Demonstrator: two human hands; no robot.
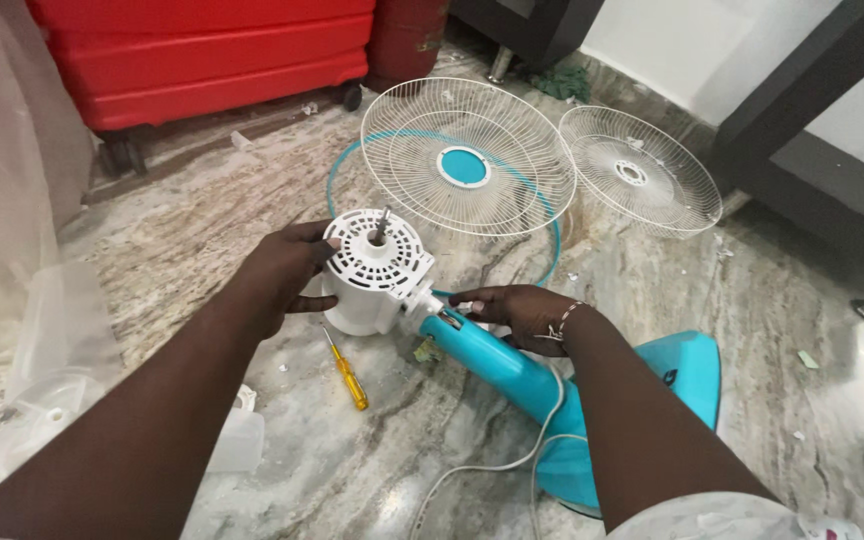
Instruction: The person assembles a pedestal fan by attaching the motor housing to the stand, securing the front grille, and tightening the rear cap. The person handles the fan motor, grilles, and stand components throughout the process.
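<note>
A white fan motor housing point(377, 270) with a metal shaft sticking up lies on the marble floor, joined to a turquoise stand pole point(497, 362) and turquoise base point(687, 375). My left hand point(287, 270) grips the left side of the motor housing. My right hand point(522, 312), with a bracelet at the wrist, rests on the joint where the housing meets the pole. A yellow screwdriver point(349, 373) lies on the floor just below the housing. Two white wire fan grilles lie beyond: a front grille point(467, 155) with a turquoise centre, and a rear grille point(640, 172).
A turquoise ring point(555, 250) lies under the front grille. A white power cord point(497, 465) loops by the base. A red suitcase point(202, 55) stands at the back left. Clear plastic wrapping and fan blade point(52, 360) sit at the left. Dark furniture legs point(802, 110) stand right.
</note>
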